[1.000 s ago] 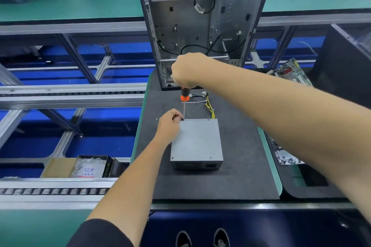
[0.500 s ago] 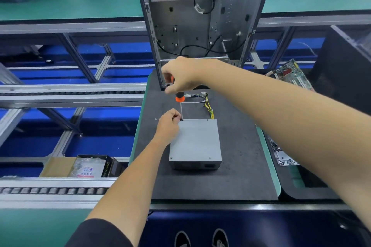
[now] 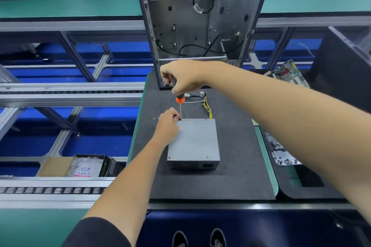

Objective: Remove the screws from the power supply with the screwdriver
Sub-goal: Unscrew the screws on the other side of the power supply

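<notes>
Your right hand (image 3: 183,78), just above the centre of the frame, curls its fingers around the top of the screwdriver (image 3: 179,100), whose orange collar shows below your fist. The thin shaft runs straight down, its tip meeting the upper left corner of the power supply (image 3: 193,142). Your left hand (image 3: 168,125) sits directly below, fingertips pinched together against the shaft at that same corner, resting on the box's left edge. The grey power supply lies flat at the frame's centre on a dark mat (image 3: 236,176). Its yellow and white cables (image 3: 206,104) trail from its upper edge. Beyond them, in the upper centre, an open computer case (image 3: 200,26) stands upright. A circuit board (image 3: 289,74) lies at the right edge.
</notes>
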The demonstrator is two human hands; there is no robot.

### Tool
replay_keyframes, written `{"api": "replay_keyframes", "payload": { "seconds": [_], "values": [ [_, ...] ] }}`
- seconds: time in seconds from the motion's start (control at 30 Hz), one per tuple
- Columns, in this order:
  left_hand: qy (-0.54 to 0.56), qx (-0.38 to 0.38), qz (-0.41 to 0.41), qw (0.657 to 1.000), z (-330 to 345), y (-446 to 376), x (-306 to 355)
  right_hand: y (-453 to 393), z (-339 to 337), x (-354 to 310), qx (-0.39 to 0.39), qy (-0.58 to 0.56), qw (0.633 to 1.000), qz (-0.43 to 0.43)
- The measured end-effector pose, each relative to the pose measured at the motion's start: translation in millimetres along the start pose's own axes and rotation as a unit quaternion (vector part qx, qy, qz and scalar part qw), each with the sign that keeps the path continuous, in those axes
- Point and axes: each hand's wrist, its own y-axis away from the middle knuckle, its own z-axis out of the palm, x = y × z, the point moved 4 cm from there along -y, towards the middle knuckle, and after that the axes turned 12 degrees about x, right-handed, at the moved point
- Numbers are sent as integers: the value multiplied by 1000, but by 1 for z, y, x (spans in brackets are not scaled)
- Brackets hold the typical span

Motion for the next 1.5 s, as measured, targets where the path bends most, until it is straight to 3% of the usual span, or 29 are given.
{"api": "replay_keyframes", "payload": {
  "seconds": [0.17,0.33,0.57,0.63,0.7,0.77,0.83,0.9,1.0,1.1,1.2,1.27,1.37,1.43,1.5],
  "values": [
    [-6,14,11,1000,1,2,-1,-6,-7,5,60,235,968,57],
    [-28,34,15,999,2,3,-3,-10,-3,10,0,83,996,17],
    [-29,27,17,999,0,6,0,-1,-6,13,-6,-35,999,-15],
    [-29,25,14,999,0,7,1,-2,-3,9,3,-3,1000,-14],
    [-32,28,17,999,0,7,1,-4,-2,8,25,100,995,0],
    [-37,31,21,999,0,8,1,-6,-4,10,49,225,972,35],
    [-44,31,28,998,-1,8,2,-7,-5,11,62,269,961,33],
    [-49,35,36,998,-1,8,3,-8,-2,14,44,239,970,19],
    [-47,39,37,997,-2,9,5,-5,-6,13,2,74,997,-15],
    [-44,37,32,998,-1,8,5,1,-8,9,-51,-67,996,4],
    [-45,36,25,998,-1,8,4,-2,-1,6,-5,-34,999,0],
    [-44,39,21,998,-1,9,4,-5,-1,9,24,73,997,25],
    [-39,37,20,998,-1,9,4,-7,-6,10,8,265,964,22],
    [-38,34,15,999,0,8,3,-8,-5,14,-5,233,972,20],
    [-35,33,10,999,1,8,2,-8,-6,15,-4,118,993,7]
  ]
}}
